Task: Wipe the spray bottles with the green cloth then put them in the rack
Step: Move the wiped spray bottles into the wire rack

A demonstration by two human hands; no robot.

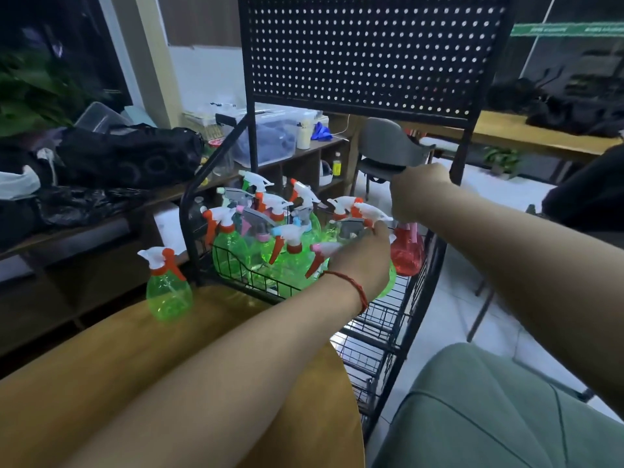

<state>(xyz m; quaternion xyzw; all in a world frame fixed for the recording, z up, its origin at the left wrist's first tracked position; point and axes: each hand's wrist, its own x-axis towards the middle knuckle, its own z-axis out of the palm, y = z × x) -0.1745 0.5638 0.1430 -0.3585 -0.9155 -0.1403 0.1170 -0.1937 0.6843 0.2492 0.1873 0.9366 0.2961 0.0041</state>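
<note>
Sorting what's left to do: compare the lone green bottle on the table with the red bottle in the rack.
The green bottle stands on the table, outside the rack; the red bottle sits inside it. The green bottle's sprayer shows fully; the red bottle's is partly hidden. Both are upright and translucent.

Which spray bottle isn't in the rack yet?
The green bottle standing alone on the table, left of the rack; the rest crowd its top basket.

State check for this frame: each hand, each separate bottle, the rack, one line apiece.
Left hand: grips grey-headed bottle in the top basket.
Right hand: at top basket's right edge; grip unclear.
Lone green bottle: upright on table, outside rack.
Red bottle: upright in top basket.
</note>
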